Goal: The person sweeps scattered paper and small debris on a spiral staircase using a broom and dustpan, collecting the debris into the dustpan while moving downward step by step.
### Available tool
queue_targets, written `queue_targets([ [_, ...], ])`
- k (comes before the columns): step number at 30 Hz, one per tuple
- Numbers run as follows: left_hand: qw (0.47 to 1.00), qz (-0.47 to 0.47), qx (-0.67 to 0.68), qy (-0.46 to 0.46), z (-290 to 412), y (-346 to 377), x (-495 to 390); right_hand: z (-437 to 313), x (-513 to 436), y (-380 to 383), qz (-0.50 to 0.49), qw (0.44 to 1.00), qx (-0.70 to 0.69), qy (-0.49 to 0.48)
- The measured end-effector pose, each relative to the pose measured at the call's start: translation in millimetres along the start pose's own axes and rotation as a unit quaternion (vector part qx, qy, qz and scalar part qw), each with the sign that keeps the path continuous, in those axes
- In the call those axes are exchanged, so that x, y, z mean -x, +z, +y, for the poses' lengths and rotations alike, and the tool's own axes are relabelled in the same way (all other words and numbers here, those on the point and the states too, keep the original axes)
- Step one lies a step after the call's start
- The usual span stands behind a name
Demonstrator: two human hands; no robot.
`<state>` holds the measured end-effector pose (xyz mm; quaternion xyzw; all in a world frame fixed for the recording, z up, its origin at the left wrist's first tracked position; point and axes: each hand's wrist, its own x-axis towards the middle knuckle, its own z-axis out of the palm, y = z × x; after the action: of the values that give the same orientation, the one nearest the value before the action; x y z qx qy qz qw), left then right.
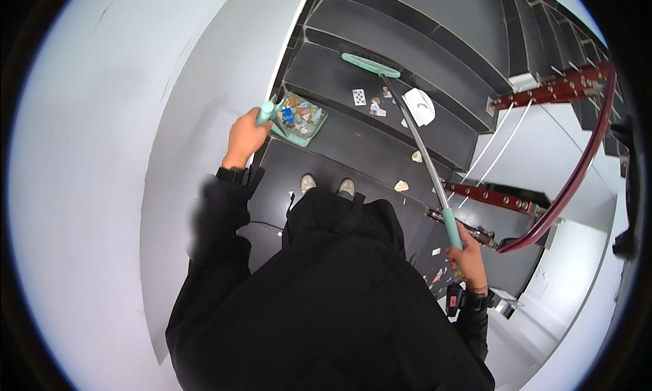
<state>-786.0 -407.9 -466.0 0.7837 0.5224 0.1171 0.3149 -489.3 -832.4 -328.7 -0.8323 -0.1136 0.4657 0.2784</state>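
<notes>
My left hand (245,139) is closed around the mint-green handle (265,113) of a long-handled dustpan. Its pan (304,140) rests against the stairs and is heaped with paper scraps and other litter. In my right hand (467,261) is the green grip of a broom (427,161), whose metal pole slants up and left. The broom's green head (371,65), with dark bristles, lies on a higher step. On the step below the bristles are a playing card (359,97), paper scraps (377,107) and a white plastic container or lid (419,106).
Dark tiled stairs (392,26) rise ahead, beside a white wall (204,85) on the left. A dark-red handrail (570,192) with metal rods curves along the right. Crumpled pieces (401,186) lie near my shoes (346,187), and more litter (437,278) lies lower right.
</notes>
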Motion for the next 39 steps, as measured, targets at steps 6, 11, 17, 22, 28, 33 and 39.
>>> queue_targets([
  [6, 0.998, -0.057, 0.006, 0.01, 32, 7, 26, 22, 23, -11, 0.032, 0.995, -0.074, 0.051],
  [11, 0.998, -0.05, 0.036, 0.022, 56, 30, 43, 42, 37, -9, 0.066, 0.991, -0.1, 0.063],
  [17, 0.995, -0.048, 0.089, -0.003, 77, 65, 54, 55, 44, -11, 0.124, 0.984, -0.107, 0.064],
  [22, 0.989, -0.057, 0.133, 0.013, 104, 90, 65, 70, 20, -24, 0.109, 0.987, -0.101, 0.068],
  [28, 0.989, -0.073, 0.127, 0.035, 143, 109, 86, 110, -12, -36, 0.036, 0.99, -0.111, 0.077],
  [33, 0.991, -0.04, 0.127, 0.016, 186, 138, 104, 135, -11, -67, -0.021, 0.99, -0.116, 0.077],
  [39, 0.996, -0.042, 0.079, -0.016, 219, 167, 115, 152, -4, -105, -0.094, 0.984, -0.135, 0.066],
])
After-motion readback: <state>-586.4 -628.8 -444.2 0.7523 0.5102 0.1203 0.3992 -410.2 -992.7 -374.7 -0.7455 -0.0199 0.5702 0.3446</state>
